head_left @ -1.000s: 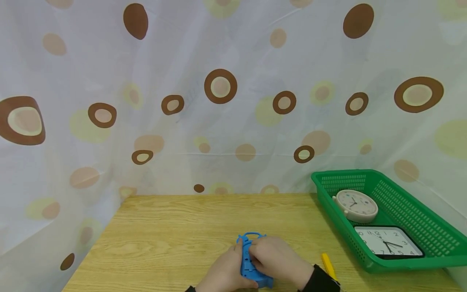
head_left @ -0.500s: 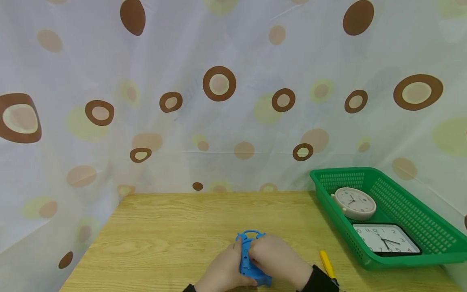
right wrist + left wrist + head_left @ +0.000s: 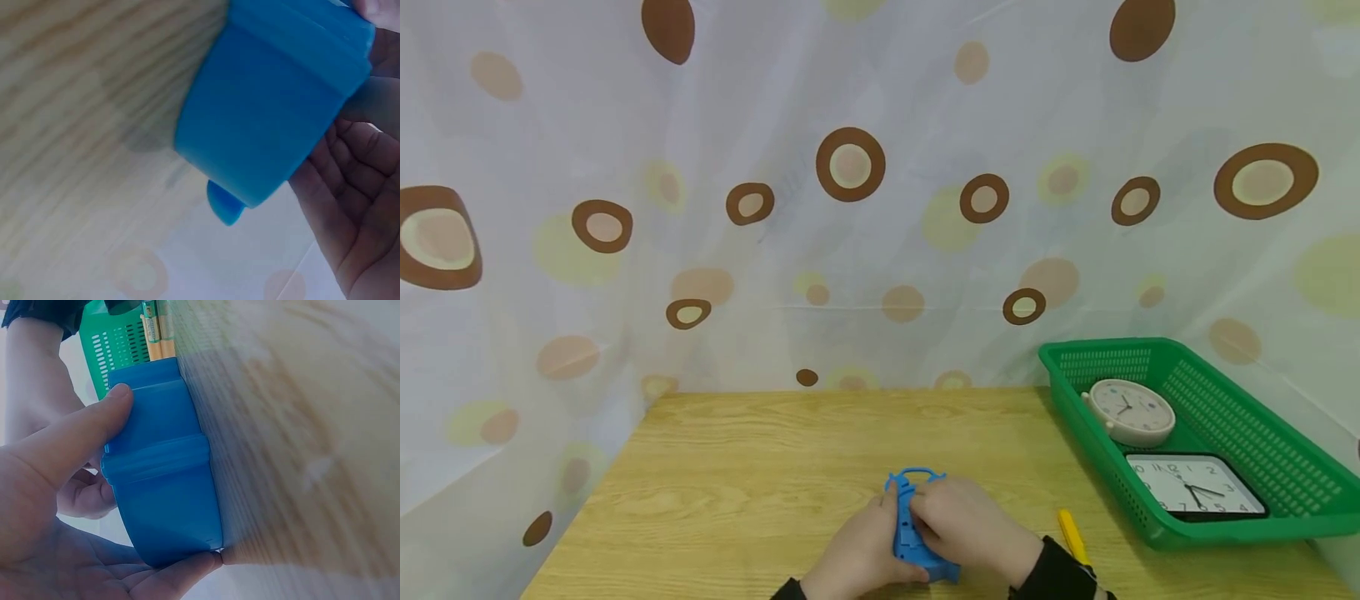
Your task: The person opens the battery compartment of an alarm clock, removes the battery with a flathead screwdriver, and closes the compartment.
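A blue alarm clock (image 3: 911, 547) lies back up on the wooden table, its handle pointing away from me. My left hand (image 3: 861, 542) grips its left side. In the left wrist view, the thumb spans the clock's side (image 3: 165, 506) and other fingers reach its far end. My right hand (image 3: 966, 527) is over the clock's upper right part, fingers curled down onto its back; their tips and whatever they pinch are hidden. The right wrist view shows the clock's smooth side wall (image 3: 262, 112) beside a palm and fingers. The clock's face is out of sight.
To the right stands a green basket (image 3: 1262, 528) with a round white clock (image 3: 1131, 412) and a rectangular black-framed clock (image 3: 1195, 485). A yellow-handled tool (image 3: 1072, 536) lies by my right sleeve. Batteries (image 3: 151, 325) show near the basket in the left wrist view.
Both hands stay on the clock, with only slight shifts of the right fingers. The whole scene sits a little higher in the head view.
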Demonstrator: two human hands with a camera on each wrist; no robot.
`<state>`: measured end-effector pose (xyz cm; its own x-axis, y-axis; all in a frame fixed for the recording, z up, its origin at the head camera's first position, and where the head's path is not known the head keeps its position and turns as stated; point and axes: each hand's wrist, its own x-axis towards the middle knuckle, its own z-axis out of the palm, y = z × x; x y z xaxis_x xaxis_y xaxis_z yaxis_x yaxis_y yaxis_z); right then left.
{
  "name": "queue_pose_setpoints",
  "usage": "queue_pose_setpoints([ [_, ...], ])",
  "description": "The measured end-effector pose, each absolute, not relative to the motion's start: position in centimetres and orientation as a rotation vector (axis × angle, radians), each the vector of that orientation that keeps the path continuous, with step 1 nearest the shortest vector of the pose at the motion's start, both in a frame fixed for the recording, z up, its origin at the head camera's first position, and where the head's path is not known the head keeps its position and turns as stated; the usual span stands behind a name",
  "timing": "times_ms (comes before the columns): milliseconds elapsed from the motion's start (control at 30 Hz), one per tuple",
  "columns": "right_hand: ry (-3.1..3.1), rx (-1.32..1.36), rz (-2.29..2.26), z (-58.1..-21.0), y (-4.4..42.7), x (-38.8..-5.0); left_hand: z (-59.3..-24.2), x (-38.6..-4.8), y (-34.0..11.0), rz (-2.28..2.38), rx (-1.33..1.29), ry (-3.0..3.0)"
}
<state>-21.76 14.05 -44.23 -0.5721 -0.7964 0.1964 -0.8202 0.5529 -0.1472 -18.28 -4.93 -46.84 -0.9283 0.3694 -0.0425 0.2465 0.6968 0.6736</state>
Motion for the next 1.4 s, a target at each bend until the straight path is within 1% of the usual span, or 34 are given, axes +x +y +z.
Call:
queue_pose_setpoints([
  [400,-2.598,1.355,0.200,-44.2,13.4,-21.2,-46.7,-18.3,-4.9,1.046,0.499,2.719],
  [633,-2.682,1.361,0.160,-43.6,13.3,-20.6,-46.8,-18.6,-4.9,1.049,0.493,2.712],
  [833,-2.724,1.345,0.343,-43.7,13.5,-21.1,-46.8,-18.5,-5.1,1.096,0.504,2.693],
  [1033,-2.710,1.403,0.352,-44.0,14.1,-21.0,-46.8,-18.3,-5.0,1.031,0.499,2.713],
  [1133,-2.697,1.415,0.428,-44.2,14.5,-21.0,-46.6,-18.2,-5.1,1.006,0.508,2.734],
  [1400,-2.870,1.204,0.756,-44.9,15.0,-21.7,-46.5,-18.2,-4.9,0.986,0.470,2.752],
])
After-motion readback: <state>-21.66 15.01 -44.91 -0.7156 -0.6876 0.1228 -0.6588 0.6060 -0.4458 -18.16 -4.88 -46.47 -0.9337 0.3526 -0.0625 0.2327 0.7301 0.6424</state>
